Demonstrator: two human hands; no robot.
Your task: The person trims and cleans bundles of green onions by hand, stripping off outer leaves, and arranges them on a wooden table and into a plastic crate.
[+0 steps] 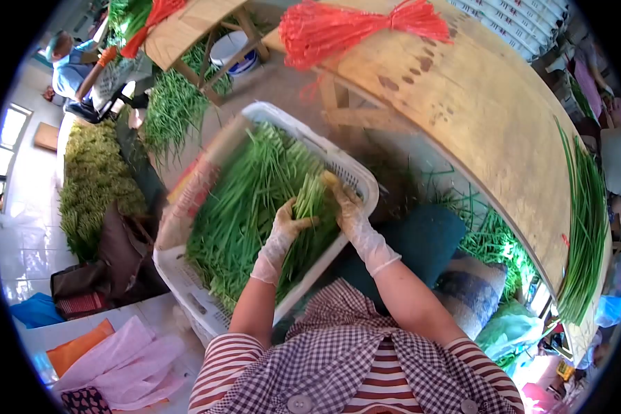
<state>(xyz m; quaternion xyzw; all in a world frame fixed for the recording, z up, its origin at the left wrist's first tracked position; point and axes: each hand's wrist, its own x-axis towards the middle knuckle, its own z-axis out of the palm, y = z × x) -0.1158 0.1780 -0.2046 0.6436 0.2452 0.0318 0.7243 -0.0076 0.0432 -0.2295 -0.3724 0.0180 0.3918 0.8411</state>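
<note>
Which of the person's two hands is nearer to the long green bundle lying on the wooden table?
The right hand. It is over the basket, on the side toward the bundle, apart from it. The left hand is farther away, beyond the small bunch of greens.

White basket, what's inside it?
Long green leaves, with a bunch between the left hand and the right hand. Leaves cover the bottom of the basket, so that can't be seen.
</note>
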